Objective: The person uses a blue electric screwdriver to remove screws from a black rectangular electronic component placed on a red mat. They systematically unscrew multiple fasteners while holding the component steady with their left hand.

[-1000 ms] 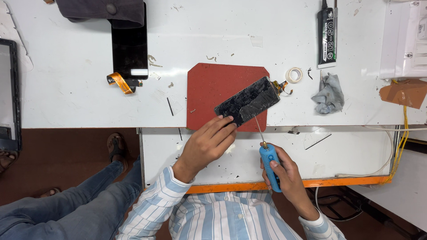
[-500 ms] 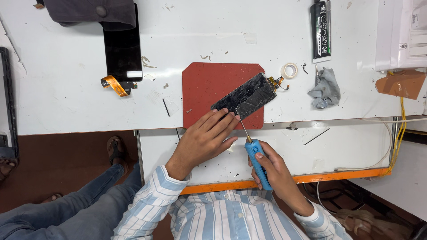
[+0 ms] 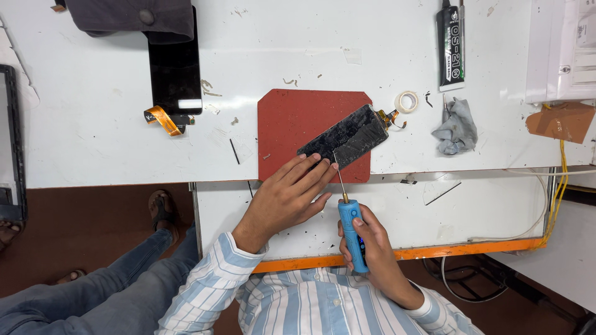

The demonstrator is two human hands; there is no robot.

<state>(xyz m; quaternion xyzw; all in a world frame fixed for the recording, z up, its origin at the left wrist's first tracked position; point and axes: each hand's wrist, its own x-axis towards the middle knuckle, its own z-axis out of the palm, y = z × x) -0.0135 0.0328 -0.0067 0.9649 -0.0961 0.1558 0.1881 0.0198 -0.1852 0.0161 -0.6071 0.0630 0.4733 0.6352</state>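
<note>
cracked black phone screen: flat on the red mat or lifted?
Flat: the cracked black phone screen lies on the red mat, left hand fingertips pressing its near edge.

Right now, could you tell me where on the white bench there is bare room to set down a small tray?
The widest bare patch lies between the black screen and the red mat, reaching up past the mat toward the black tube. The lower shelf right of the blue tool is mostly free. It is crowded around the cracked screen, tape roll and grey rag.

The phone screen (image 3: 345,139) is shiny black glass, all cracked. The red mat (image 3: 298,124) looks soft and dull. The blue tool (image 3: 352,232) is smooth plastic with a thin metal tip.
</note>
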